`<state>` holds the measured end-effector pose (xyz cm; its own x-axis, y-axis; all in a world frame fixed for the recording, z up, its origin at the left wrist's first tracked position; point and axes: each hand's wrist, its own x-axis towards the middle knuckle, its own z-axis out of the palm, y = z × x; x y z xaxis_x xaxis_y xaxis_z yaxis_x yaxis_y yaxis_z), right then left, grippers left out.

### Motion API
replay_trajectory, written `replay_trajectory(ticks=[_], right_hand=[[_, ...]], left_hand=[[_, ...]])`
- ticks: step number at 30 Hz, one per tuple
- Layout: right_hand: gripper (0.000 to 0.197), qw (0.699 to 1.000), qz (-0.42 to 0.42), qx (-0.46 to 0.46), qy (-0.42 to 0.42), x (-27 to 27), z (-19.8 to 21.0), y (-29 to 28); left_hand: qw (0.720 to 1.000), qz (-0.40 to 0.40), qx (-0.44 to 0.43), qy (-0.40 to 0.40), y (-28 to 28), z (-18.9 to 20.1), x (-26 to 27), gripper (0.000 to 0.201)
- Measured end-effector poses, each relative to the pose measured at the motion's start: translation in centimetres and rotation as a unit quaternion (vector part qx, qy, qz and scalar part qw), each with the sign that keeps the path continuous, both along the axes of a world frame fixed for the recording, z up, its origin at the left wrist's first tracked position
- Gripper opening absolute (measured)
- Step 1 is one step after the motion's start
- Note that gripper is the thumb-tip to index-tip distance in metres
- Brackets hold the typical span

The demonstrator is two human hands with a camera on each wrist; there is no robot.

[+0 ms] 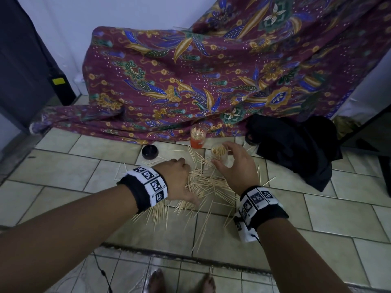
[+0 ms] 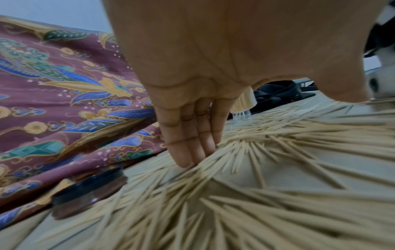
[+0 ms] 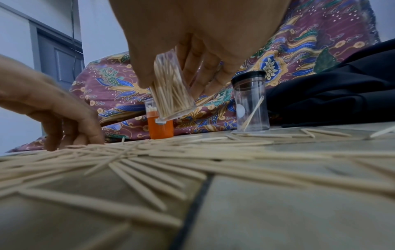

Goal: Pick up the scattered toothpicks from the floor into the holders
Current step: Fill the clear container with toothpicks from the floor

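Head view: both hands down over the pile of toothpicks spread across the tiled floor. Left hand lies on the pile w/ fingers straight and together, tips touching the sticks, so it's flat and raking, not pinching anything yet. Right hand grips a clear holder packed w/ toothpicks; right wrist view shows it lifted off the floor and tilted, thumb on one side, fingers on the other.

Behind sit an orange holder, also stocked, and a clear holder with a black lid, one toothpick leaning against it or inside, can't tell which. A loose black lid sits just beside the pile's left edge, near the patterned cloth.

Step in hand, I'd say: gather a bundle w/ the left and feed it into the holder in the right. To do it well, rake the sticks so they line up parallel first; crossed ones will jam at the mouth. Pinch a small bunch near the middle, not a fistful, since that holder looks close to full. Bring its mouth low and angled toward the left hand, short trip. Keep the tilt mild or what's inside slides out. Plenty still on the floor, incl. strays toward the black cloth on the right.
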<state>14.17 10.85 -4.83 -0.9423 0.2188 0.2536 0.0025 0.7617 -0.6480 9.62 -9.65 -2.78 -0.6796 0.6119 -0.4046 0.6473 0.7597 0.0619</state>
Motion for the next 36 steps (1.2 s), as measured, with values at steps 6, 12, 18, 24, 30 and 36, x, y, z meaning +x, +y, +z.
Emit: replay_trajectory(ticks=[6, 12, 18, 24, 30, 36], right_hand=[[0.052, 1.0, 0.005, -0.006, 0.002, 0.0, 0.1, 0.0], [0.051, 1.0, 0.004, 0.001, -0.003, 0.1, 0.0, 0.0], [0.052, 1.0, 0.005, 0.0, -0.006, 0.1, 0.0, 0.0], [0.051, 1.0, 0.002, 0.0, -0.004, 0.0, -0.2, 0.0], [0.049, 1.0, 0.005, -0.005, -0.002, -0.2, -0.2, 0.0], [0.05, 1.0, 0.001, -0.009, -0.002, -0.1, -0.2, 0.0]], left_hand=[[1.0, -0.005, 0.001, -0.001, 1.3, -0.1, 1.1, 0.08], [0.999, -0.014, 0.019, -0.036, 1.3, 0.0, 0.0, 0.056], [0.997, -0.03, 0.034, -0.055, 0.7, -0.1, -0.9, 0.055], [0.99, -0.047, 0.07, -0.111, -0.3, 0.2, -1.5, 0.077], [0.996, -0.049, 0.04, -0.056, -0.2, -0.2, -1.0, 0.073], [0.998, -0.053, 0.002, -0.026, 0.9, -0.7, -1.1, 0.036]])
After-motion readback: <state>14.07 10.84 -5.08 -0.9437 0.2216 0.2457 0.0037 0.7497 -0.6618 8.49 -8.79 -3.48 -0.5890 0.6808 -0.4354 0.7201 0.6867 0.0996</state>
